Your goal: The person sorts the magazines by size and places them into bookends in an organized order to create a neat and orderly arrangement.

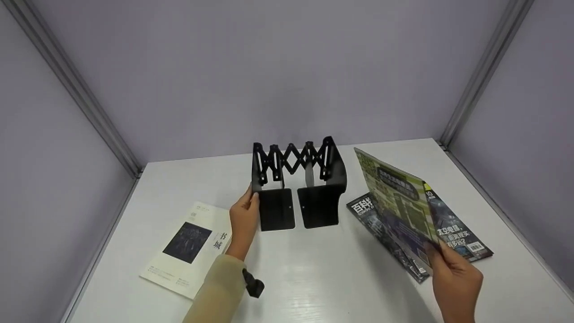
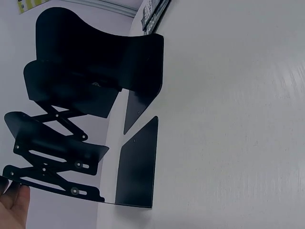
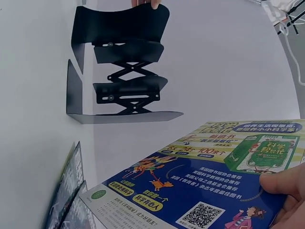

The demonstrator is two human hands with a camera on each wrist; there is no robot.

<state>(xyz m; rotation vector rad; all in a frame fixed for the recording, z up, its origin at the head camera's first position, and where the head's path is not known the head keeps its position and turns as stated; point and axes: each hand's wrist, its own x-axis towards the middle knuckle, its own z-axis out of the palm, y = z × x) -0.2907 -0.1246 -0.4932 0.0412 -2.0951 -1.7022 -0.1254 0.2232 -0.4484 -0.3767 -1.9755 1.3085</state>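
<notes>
Fingers point(image 1: 254, 202) of the left hand point(image 1: 243, 222) pinch the left end of a black bookend point(image 1: 319, 205) near mid-bench; those of the right hand point(image 1: 457, 280) pinch a tilted magazine point(image 1: 399, 202), partly hiding dark magazines point(image 1: 458, 231). A white book point(image 1: 186, 251) lies beside the left forearm point(image 1: 219, 287).

Left hand point(image 1: 244, 220): grips the bookend point(image 1: 278, 209) by its left side
Right hand point(image 1: 457, 276): holds a tilted booklet point(image 1: 397, 202) over dark magazines point(image 1: 464, 235)
White book point(image 1: 179, 260): lies flat, partly hidden by the sleeve point(image 1: 219, 287)
Table point(image 1: 309, 269): white
</notes>
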